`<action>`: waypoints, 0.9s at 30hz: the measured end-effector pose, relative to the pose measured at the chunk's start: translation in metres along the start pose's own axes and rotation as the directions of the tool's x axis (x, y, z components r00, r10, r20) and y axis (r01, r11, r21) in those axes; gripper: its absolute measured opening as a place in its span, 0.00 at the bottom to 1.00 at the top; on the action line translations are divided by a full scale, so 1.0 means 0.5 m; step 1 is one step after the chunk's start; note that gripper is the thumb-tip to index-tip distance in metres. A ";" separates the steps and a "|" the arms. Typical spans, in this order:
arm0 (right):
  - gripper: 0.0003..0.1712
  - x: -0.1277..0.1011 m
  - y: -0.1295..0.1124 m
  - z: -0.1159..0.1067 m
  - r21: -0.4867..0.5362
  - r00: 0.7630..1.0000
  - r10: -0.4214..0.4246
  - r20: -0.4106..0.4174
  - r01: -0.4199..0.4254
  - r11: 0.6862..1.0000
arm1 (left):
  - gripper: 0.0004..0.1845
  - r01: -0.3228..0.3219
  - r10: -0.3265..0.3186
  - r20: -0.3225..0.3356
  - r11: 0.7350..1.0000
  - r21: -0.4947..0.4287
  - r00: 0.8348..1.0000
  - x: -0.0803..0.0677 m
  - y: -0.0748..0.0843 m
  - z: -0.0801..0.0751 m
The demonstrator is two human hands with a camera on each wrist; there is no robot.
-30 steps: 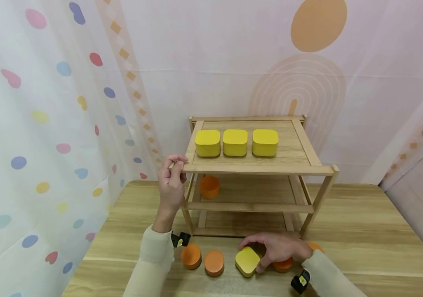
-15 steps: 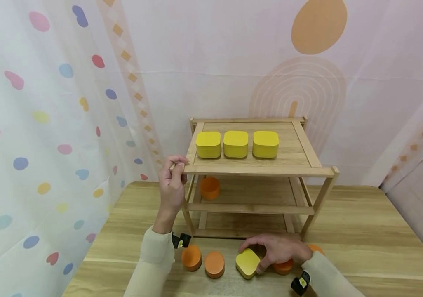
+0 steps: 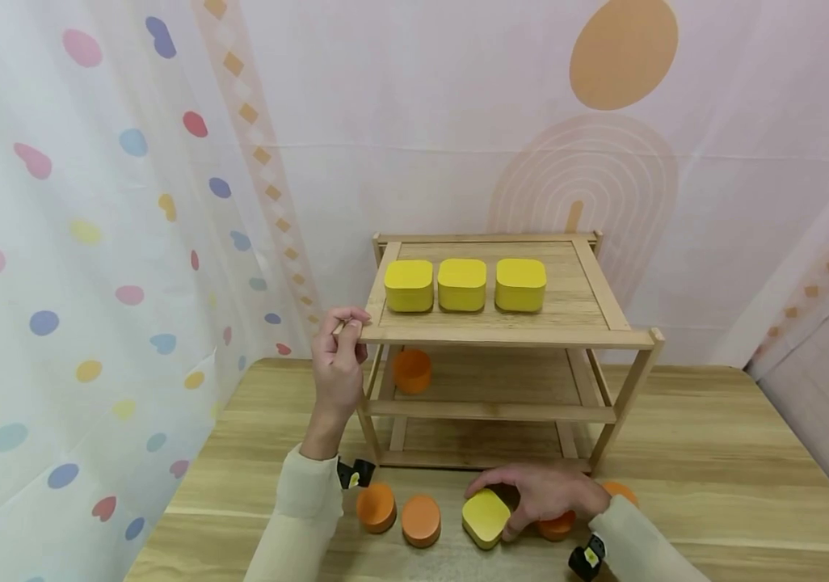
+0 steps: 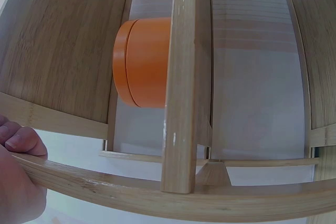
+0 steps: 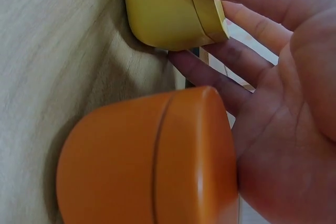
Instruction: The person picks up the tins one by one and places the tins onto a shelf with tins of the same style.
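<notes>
My left hand (image 3: 338, 364) grips the front left corner of the wooden rack (image 3: 516, 334), fingers over the top rail, also seen at the edge of the left wrist view. On the table in front of the rack, my right hand (image 3: 541, 493) holds a yellow rounded-square lidded tin (image 3: 486, 517) between thumb and fingers. The right wrist view shows that tin standing on the wood, with an orange round tin (image 5: 131, 156) close under the palm. Three matching yellow tins (image 3: 461, 284) stand in a row on the top shelf. An orange tin (image 4: 147, 61) is on the middle shelf, at its left.
Two orange round tins, a left one (image 3: 376, 508) and one beside it (image 3: 421, 520), stand on the table (image 3: 240, 485) in front of the rack. Another orange tin (image 3: 620, 491) shows partly behind the right wrist. A patterned curtain (image 3: 414, 121) hangs behind the rack.
The head view has shifted very slightly. Both hands keep their places, the left on the rack corner and the right on the yellow tin.
</notes>
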State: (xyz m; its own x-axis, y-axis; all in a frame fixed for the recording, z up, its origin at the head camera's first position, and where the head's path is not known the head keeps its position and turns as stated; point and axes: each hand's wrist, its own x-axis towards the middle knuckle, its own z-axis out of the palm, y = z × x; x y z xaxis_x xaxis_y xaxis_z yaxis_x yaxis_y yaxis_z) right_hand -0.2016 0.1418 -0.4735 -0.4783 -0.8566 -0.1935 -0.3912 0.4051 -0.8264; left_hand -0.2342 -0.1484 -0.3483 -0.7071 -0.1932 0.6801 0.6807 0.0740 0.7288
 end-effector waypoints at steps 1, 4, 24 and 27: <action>0.34 0.000 0.000 0.000 -0.006 1.000 0.000 -0.004 0.000 1.000 | 0.11 0.000 0.000 0.001 1.000 0.000 1.000 0.000 0.000 0.000; 0.33 0.000 0.002 0.002 -0.015 1.000 -0.013 -0.010 0.013 1.000 | 0.11 -0.004 0.004 0.005 1.000 0.003 1.000 -0.001 0.000 -0.001; 0.31 0.003 -0.005 0.000 0.018 0.999 -0.042 -0.031 0.042 0.999 | 0.11 -0.011 0.011 0.013 1.000 -0.028 1.000 -0.001 -0.001 -0.002; 0.30 0.002 -0.008 -0.001 0.021 0.998 -0.049 -0.033 0.050 0.999 | 0.11 -0.016 0.017 0.018 0.999 -0.038 1.000 -0.001 -0.001 -0.001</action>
State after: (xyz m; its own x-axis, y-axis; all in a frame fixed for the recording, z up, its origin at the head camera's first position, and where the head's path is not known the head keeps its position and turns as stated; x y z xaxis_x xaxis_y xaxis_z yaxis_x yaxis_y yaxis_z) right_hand -0.2009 0.1395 -0.4701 -0.4841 -0.8646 -0.1347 -0.3982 0.3548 -0.8459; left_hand -0.2341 -0.1491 -0.3488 -0.6990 -0.1746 0.6935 0.6986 0.0402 0.7144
